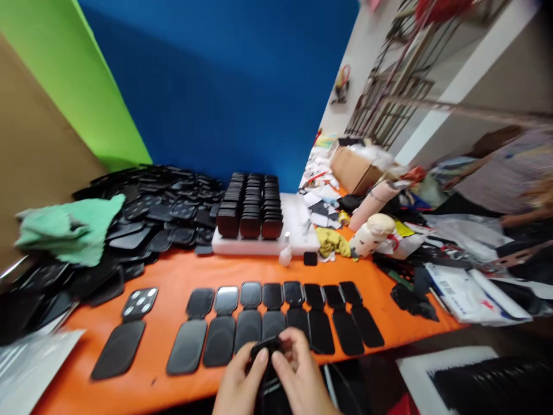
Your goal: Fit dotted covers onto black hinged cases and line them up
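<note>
My left hand [243, 377] and my right hand [298, 369] are close together at the front edge of the table. Both are closed on a dark black piece [268, 344], thumbs pressed on its near side; the fingers hide much of it. It resembles the black hinged pads on the table, but its exact kind cannot be made out. Just beyond my hands, a row of unfolded two-part black pads [186, 347] lies on the orange tabletop [173, 271]. Another unfolded pad [118, 350] rests apart at the left, with pale round spots on its upper half.
Black folded pads [250, 207] stand stacked on a white foam block [246, 246]. A black heap [181, 202] and a green cloth [71, 227] lie left. A small bottle [286, 253], yellow cloth [332, 242] and cardboard box [354, 170] stand right. Another person [510, 173] is at far right.
</note>
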`<state>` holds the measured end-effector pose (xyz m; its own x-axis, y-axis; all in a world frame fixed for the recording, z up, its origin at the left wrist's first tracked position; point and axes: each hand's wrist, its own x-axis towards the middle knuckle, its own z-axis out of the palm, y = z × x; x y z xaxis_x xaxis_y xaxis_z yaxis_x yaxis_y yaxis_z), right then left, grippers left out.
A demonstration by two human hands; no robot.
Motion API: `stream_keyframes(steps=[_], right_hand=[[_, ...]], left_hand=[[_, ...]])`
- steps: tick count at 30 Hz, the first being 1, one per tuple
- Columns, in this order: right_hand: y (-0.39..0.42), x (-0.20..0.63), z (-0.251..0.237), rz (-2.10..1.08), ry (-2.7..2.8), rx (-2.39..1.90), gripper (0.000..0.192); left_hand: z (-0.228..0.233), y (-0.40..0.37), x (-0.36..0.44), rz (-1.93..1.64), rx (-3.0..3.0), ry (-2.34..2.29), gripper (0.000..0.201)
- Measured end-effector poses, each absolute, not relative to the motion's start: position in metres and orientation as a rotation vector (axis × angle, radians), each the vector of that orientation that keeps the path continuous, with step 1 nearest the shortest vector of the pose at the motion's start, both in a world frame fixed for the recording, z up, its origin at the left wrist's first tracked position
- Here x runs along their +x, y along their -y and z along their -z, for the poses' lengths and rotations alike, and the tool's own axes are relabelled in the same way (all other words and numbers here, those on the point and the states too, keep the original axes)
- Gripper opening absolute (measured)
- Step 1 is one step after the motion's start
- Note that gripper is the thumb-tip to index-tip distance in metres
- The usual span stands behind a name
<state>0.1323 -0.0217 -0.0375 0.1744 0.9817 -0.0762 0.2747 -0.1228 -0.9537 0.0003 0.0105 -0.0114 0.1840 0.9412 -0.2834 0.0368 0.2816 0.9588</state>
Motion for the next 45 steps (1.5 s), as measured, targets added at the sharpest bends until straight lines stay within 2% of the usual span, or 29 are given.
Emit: stream_keyframes(steps=[4,10,15,27,33,38,45], right_hand=[[0.029,0.145,0.018,-0.792,1.458,-1.563,0.014],[0.042,0.148,0.014,-0.739,1.600,-1.553,0.023],[0.046,0.152,0.009,-0.847,1.541,-1.553,0.026],[0.039,0.171,-0.025,-1.180,1.312,-1.661,0.014],[0.035,0.172,-0.018,-1.146,1.235,-1.661,0.012],[0.031,0.170,-0.013,-1.066,1.152,-1.752,0.024],[0.030,0.165,0.001,-0.972,1.069,-1.714,0.023]], left_hand=[[0.006,-0.002,0.002,-0.873,1.140,-1.228,0.030],[-0.001,0.005,0.002,-0.867,1.336,-1.226,0.024],[-0.011,0.006,0.005,-0.827,1.484,-1.168,0.024],[-0.014,0.011,0.023,-0.642,1.584,-1.093,0.028],[-0.009,0.013,0.029,-0.686,1.490,-1.102,0.029],[-0.009,0.014,0.031,-0.685,1.444,-1.106,0.029],[-0.003,0.009,0.031,-0.741,1.327,-1.087,0.030]])
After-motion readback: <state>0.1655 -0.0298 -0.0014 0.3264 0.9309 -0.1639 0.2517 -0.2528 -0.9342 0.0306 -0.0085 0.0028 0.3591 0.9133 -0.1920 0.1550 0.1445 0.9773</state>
